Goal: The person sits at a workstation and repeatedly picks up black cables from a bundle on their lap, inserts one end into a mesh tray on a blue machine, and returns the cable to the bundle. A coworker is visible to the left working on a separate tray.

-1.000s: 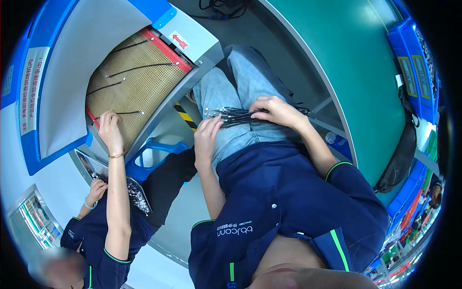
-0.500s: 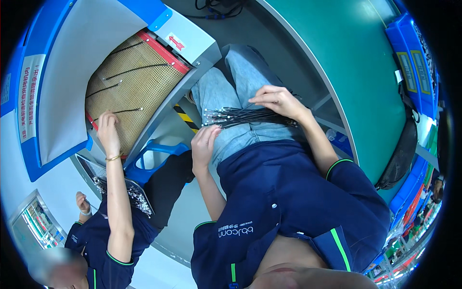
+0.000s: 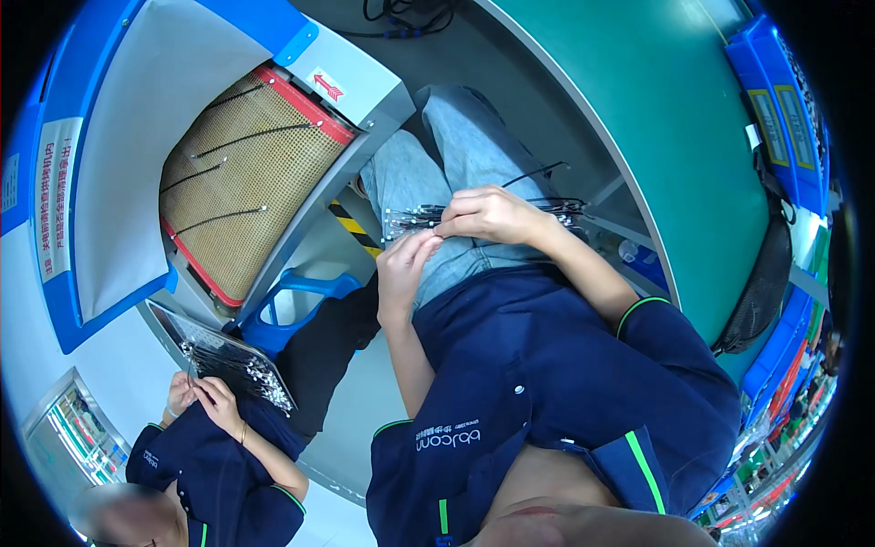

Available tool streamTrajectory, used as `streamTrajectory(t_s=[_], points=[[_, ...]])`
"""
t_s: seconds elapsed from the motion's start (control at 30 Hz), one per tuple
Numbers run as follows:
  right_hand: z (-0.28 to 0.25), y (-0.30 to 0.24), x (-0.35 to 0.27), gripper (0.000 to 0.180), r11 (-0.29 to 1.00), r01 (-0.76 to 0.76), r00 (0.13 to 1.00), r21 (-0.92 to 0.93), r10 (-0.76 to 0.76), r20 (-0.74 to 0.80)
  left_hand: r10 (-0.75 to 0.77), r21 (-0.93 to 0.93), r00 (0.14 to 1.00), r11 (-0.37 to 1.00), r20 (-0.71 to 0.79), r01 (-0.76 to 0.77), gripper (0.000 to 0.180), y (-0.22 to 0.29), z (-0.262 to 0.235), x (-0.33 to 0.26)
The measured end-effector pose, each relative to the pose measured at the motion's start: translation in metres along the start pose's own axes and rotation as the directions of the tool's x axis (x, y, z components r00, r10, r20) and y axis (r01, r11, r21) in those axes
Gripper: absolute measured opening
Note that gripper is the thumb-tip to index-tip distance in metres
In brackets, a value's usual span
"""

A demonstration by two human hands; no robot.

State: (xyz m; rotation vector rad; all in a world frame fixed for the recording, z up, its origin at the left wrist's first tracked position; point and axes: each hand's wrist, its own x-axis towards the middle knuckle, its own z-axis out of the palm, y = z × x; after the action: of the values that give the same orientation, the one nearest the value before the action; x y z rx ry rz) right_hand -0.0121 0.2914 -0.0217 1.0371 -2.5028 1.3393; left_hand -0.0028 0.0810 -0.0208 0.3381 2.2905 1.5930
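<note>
Across my lap lies a bundle of thin black cables (image 3: 418, 218) with small white and silvery connector ends toward the left. Over the bundle my right hand (image 3: 497, 217) is closed, with one black cable (image 3: 536, 172) standing out beyond it, apart from the others. My left hand (image 3: 406, 269) has its thumb and fingers pinched together, its fingertips meeting those of the right at the bundle's near edge. Whatever sits between the left fingertips is too small and covered to make out.
At left, a machine's mesh conveyor belt (image 3: 246, 164) with red edges carries several spaced black cables. Below it a co-worker's hands (image 3: 200, 401) meet beside a tray (image 3: 260, 351) of cables, near a blue stool (image 3: 296, 305). A green tabletop (image 3: 629, 118) curves along the right, with blue bins (image 3: 775, 109).
My right hand has moved left and down to meet my left, with a cable standing out from it. My left hand shifted slightly right. The co-worker's arm withdrew from the belt to the tray.
</note>
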Motion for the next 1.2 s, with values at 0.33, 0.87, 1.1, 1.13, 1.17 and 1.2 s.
streamTrajectory(t_s=[0.33,0.87,1.1,1.13,1.17,1.2], points=[[0.000,-0.006,0.003,0.011,0.995,-0.077,0.995,0.068,0.081,-0.059,0.388,0.329,0.920,0.877,-0.052,-0.351,0.014,0.009,-0.004,-0.002],[-0.002,-0.009,0.006,0.013,0.986,-0.156,0.986,0.061,0.159,-0.043,0.495,0.386,0.860,0.822,-0.119,-0.420,0.017,0.012,0.000,0.004],[-0.004,-0.009,0.006,0.014,0.996,-0.084,0.995,0.005,0.084,-0.054,0.436,0.344,0.891,0.862,-0.124,-0.374,0.018,0.014,-0.001,0.001],[-0.004,-0.010,0.006,0.014,0.996,-0.089,0.995,0.021,0.089,-0.036,0.431,0.340,0.894,0.864,-0.120,-0.371,0.019,0.014,-0.001,0.001],[-0.004,-0.011,0.007,0.015,0.995,-0.094,0.995,0.036,0.095,-0.019,0.437,0.349,0.890,0.860,-0.126,-0.373,0.019,0.014,-0.002,0.001],[-0.005,-0.010,0.007,0.015,0.994,-0.087,0.995,0.059,0.089,-0.040,0.444,0.357,0.886,0.856,-0.133,-0.375,0.018,0.015,-0.002,0.001]])
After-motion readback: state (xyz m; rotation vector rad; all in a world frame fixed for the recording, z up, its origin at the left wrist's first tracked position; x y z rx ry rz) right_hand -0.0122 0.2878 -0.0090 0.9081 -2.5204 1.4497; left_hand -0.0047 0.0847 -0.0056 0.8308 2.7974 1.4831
